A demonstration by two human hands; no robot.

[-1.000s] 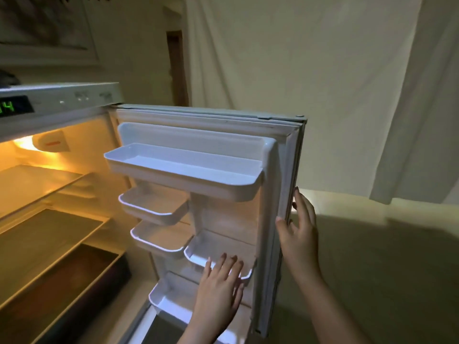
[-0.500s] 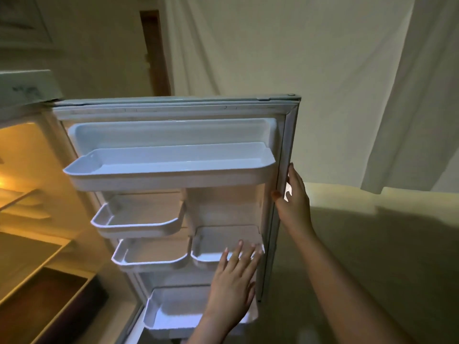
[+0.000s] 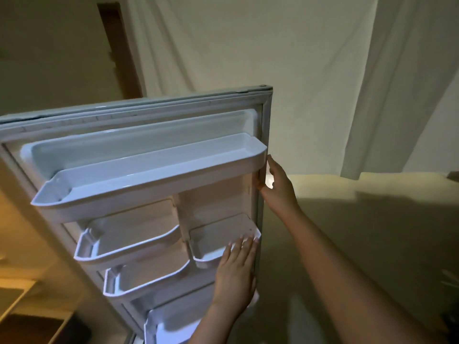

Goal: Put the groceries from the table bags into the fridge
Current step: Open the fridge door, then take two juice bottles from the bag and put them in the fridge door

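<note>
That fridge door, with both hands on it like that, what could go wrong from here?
1. The right hand grips the outer edge of the fridge door; if the door swings shut, those fingers could get pinched against the cabinet.
2. The left hand lies flat against a small door bin; leaning on it might unseat or crack the bin.
3. No groceries are in view and every door bin looks empty, so a long-open door probably just spills cold air.

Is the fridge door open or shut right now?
Open. The fridge door stands swung out, its inner side and door bins facing the camera. The right hand holds its free edge.
</note>
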